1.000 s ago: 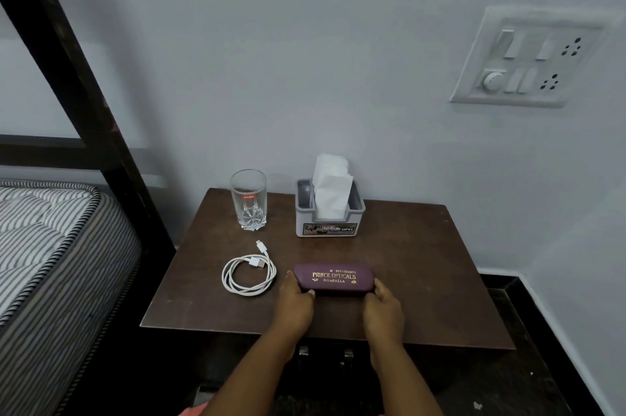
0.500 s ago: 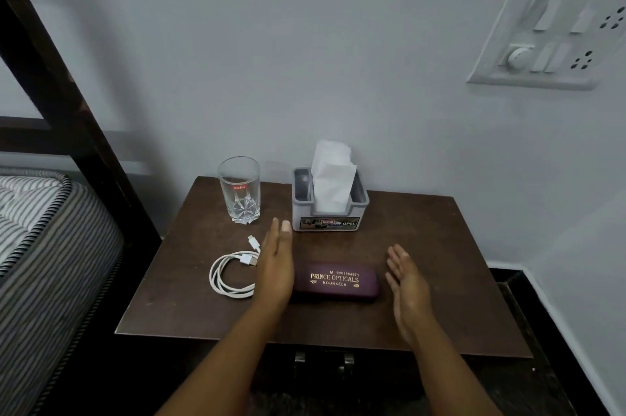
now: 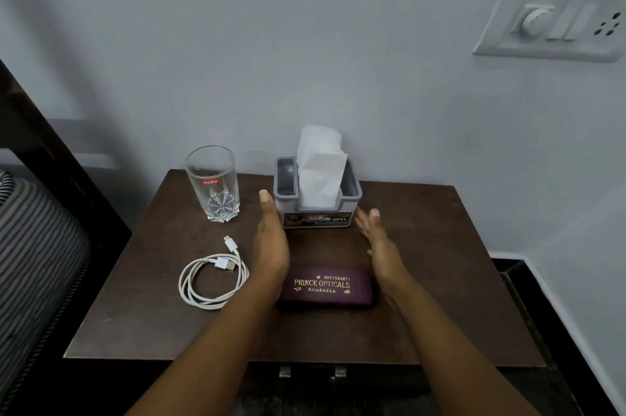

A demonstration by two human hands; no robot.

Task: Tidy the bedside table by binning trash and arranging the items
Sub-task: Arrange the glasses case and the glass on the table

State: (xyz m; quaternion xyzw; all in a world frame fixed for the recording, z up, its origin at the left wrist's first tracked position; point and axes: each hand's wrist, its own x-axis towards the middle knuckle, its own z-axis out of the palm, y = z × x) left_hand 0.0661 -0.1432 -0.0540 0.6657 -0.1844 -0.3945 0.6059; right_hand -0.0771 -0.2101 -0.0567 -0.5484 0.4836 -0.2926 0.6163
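Note:
A grey tissue holder [image 3: 316,209] with white tissue sticking up stands at the back of the brown bedside table [image 3: 440,280]. My left hand [image 3: 271,243] is flat and open just left of the holder's front. My right hand [image 3: 376,243] is open just right of it. Neither hand visibly touches the holder. A maroon spectacle case [image 3: 325,287] lies between my forearms, nearer the front. A clear drinking glass [image 3: 213,183] stands at the back left. A coiled white cable [image 3: 211,276] lies in front of the glass.
A striped mattress [image 3: 34,246] and a dark bed frame post [image 3: 67,171] are at the left. The wall sits right behind the table, with a switch panel [image 3: 559,9] at upper right. Dark floor shows at the right.
Both hands let go of the spectacle case, opened flat and moved forward to either side of the tissue holder. The camera has come closer to the table.

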